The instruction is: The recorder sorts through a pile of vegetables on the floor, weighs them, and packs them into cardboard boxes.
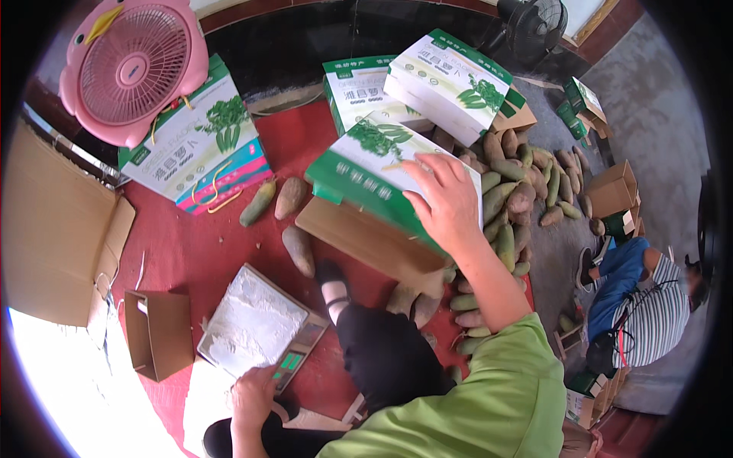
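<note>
Your right hand (441,195) lies spread across the top of the white and green gift carton (397,164). Its thumb and fingers are on the carton, but you can't tell from here if that grip is tight or just a push. The carton tips over at a slant, with an open brown cardboard part (359,237) under its green side, close to your black-clad knee (389,351).

Your left hand (253,393) is low down, by the near edge of the weighing scale (256,320). Its fingers look bent, and you can't tell if they hold anything.

If your right grip is only a push, the carton could slide or tip toward your leg. Its brown part might bump the loose muddy radish (298,250) near the scale and make it roll. On the other side, the big radish pile (519,195) sits close by, so a hard shove that way could send some rolling. The carton is also just beside the other white and green gift box (447,88), and a knock might make that one slip. If your left hand leans on the scale, its number could come out wrong.
</note>
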A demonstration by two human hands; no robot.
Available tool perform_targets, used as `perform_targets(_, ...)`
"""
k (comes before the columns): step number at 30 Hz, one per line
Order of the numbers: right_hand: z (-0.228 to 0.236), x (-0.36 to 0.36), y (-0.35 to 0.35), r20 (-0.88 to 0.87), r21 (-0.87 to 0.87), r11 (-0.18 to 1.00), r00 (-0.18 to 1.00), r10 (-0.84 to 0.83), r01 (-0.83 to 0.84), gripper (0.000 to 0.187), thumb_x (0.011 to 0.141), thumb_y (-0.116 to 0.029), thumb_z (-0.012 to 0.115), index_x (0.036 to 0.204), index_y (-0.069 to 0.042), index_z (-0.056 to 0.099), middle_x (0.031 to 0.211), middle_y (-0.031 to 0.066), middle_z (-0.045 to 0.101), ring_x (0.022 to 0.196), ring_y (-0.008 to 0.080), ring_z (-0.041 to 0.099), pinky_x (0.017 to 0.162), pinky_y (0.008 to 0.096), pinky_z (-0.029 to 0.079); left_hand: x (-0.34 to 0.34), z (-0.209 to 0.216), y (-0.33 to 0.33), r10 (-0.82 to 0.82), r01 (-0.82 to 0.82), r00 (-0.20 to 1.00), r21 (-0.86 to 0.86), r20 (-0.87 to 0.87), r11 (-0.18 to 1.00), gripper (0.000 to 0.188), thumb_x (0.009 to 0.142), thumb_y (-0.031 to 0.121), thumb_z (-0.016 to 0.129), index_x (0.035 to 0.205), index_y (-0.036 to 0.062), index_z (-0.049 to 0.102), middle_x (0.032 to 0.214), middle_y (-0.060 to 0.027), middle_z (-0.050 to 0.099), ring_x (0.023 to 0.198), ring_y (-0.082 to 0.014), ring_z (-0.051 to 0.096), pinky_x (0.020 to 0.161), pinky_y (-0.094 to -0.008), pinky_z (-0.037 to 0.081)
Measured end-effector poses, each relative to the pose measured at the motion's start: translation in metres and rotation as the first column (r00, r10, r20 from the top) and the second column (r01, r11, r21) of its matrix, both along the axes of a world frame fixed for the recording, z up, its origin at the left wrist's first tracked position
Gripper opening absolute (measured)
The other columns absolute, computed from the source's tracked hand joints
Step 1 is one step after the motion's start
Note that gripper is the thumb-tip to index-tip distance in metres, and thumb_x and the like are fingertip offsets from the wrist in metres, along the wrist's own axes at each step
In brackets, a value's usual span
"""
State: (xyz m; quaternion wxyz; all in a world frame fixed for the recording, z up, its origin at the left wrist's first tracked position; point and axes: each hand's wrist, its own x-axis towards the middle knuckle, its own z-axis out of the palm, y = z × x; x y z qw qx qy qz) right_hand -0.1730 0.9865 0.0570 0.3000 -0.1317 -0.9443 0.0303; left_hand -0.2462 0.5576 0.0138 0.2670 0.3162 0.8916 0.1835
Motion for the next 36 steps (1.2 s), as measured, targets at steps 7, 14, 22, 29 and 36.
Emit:
perform_targets(7, -0.054, 0.052, -0.011, 0.253, -0.318, 0.943, 0.967, -0.010, 0.093, 0.061, 0.070, -0.022, 0.077, 0.124, -0.008, 0.053, 0.127, 0.0181, 0.050, 0.114, 0.0375, 0.048, 0.097, 0.0434, 0.041, 0.011, 0.016, -0.010, 0.010, -0.010, 0.999, -0.008, -0.041, 1.000, 0.024, 0.079, 0.009, 0.067, 0.102, 0.0054, 0.068, 0.091, -0.0150, 0.067, 0.085, -0.0330, 0.065, 0.075, -0.0392, 0.051)
perform_targets(14, -0.148, 0.075, -0.111, 0.466, -0.328, 0.944, 0.876, 0.129, 0.036, 0.083, 0.064, -0.031, 0.081, 0.136, -0.015, 0.043, 0.141, 0.0152, 0.037, 0.126, 0.0359, 0.039, 0.096, 0.0530, 0.036, 0.028, 0.024, -0.026, 0.023, -0.023, 0.997, 0.001, -0.068, 1.000, 0.023, 0.079, 0.008, 0.066, 0.102, 0.0054, 0.067, 0.091, -0.0146, 0.066, 0.085, -0.0328, 0.064, 0.075, -0.0396, 0.051)
perform_targets(22, -0.222, 0.067, -0.154, 0.560, -0.016, 0.995, 0.825, -0.074, 0.101, 0.085, 0.067, -0.023, 0.074, 0.142, -0.015, 0.035, 0.151, 0.0149, 0.024, 0.137, 0.0346, 0.028, 0.099, 0.0633, 0.030, 0.039, 0.033, -0.039, 0.044, -0.044, 0.995, 0.006, -0.088, 0.999, 0.023, 0.080, 0.010, 0.066, 0.102, 0.0056, 0.068, 0.094, -0.0138, 0.066, 0.085, -0.0340, 0.064, 0.075, -0.0396, 0.050)
perform_targets(29, -0.184, 0.067, -0.145, 0.477, -0.186, 0.969, 0.877, -0.057, 0.164, 0.059, 0.078, -0.010, 0.055, 0.135, -0.007, 0.042, 0.145, 0.0156, 0.037, 0.131, 0.0309, 0.040, 0.092, 0.0556, 0.041, 0.042, 0.040, -0.055, 0.103, -0.101, 0.991, 0.033, -0.088, 0.994, 0.023, 0.079, 0.010, 0.066, 0.102, 0.0056, 0.068, 0.095, -0.0146, 0.066, 0.085, -0.0349, 0.063, 0.075, -0.0401, 0.050)
perform_targets(36, -0.086, 0.059, -0.044, 0.247, 0.024, 0.915, 0.885, -0.395, 0.402, 0.018, 0.082, -0.012, 0.050, 0.093, -0.007, 0.063, 0.080, 0.0129, 0.066, 0.075, 0.0338, 0.065, 0.067, 0.0471, 0.051, 0.044, 0.042, -0.067, 0.066, -0.060, 0.991, 0.056, -0.114, 0.997, 0.022, 0.083, 0.016, 0.063, 0.104, 0.0103, 0.066, 0.093, -0.0145, 0.063, 0.085, -0.0361, 0.062, 0.074, -0.0432, 0.050)
